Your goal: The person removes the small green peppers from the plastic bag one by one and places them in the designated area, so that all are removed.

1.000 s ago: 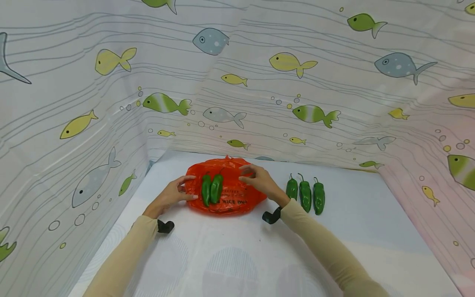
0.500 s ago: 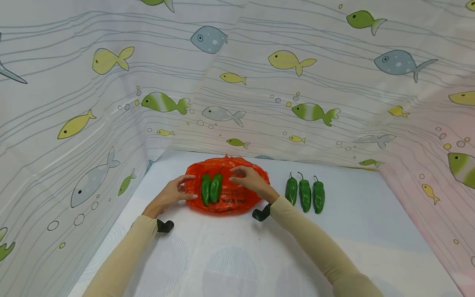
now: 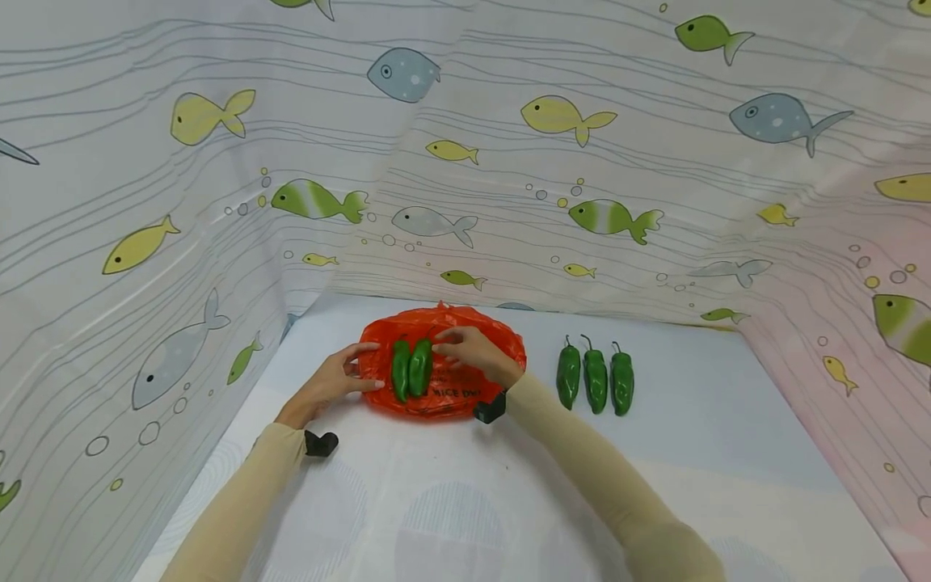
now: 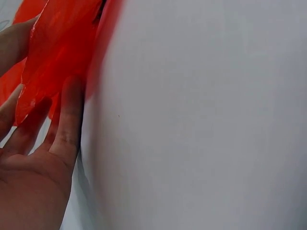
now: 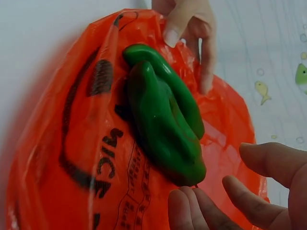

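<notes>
Two glossy green peppers [image 3: 419,368] lie side by side on a crumpled red plastic bag [image 3: 465,396] with black print. In the head view my left hand [image 3: 330,380] is at the bag's left edge. The left wrist view shows several of its fingers [image 4: 72,115] behind the translucent plastic and another digit over it, so the edge is held between them. My right hand [image 3: 473,352] hovers over the bag just right of the peppers. In the right wrist view its fingertips [image 5: 180,206] are close to one pepper's stem end, with thumb and fingers apart.
Three more green peppers [image 3: 595,380] lie in a row on the white table [image 3: 698,453], right of the bag. Fish-patterned sheets [image 3: 509,194] rise behind and at both sides. A black wrist camera [image 3: 320,443] sits on each wrist.
My right hand has moved left across the bag, from its right part to beside the two peppers. My left hand has stayed at the bag's left edge.
</notes>
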`<state>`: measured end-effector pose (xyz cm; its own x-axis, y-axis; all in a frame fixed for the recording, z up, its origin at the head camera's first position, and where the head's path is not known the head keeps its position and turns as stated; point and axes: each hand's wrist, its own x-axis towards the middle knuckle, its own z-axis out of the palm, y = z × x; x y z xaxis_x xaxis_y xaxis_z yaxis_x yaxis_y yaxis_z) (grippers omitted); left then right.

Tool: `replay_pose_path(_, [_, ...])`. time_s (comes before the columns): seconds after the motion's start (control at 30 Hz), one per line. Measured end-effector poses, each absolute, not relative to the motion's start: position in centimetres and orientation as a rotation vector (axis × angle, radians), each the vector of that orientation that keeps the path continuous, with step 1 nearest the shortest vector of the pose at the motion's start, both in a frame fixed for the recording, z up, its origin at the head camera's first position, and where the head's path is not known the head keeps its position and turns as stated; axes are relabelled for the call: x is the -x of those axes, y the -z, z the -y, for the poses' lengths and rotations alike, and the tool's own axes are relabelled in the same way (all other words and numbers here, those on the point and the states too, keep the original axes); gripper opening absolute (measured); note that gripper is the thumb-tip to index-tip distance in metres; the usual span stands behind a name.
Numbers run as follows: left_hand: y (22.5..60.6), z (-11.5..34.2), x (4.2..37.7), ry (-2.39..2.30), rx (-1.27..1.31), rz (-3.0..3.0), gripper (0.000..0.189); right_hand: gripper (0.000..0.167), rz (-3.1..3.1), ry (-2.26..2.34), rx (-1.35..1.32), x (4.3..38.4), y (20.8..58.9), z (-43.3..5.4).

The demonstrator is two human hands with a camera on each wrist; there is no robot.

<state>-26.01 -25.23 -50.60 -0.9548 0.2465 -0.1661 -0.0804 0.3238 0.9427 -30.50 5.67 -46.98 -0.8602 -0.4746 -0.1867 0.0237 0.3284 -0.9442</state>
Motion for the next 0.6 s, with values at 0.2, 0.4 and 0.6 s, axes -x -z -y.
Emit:
replay_pose_path(0.2, [50.7, 25.3, 26.0, -1.681, -0.160, -2.305, 0.083, 0.040, -2.120, 1.585, 0.301, 31.2, 47.3, -4.7])
replay_pose_path(0.4, [50.6, 25.3, 26.0, -1.681, -0.151, -2.303, 0.083, 0.048, -2.083, 1.583, 0.223, 31.4, 47.4, -4.1])
replay_pose_path(0.6, [50.7, 25.4, 26.0, -1.677, -0.153, -2.306, 0.083, 0.049, -1.997, 1.664, 0.108, 31.6, 47.6, -3.5])
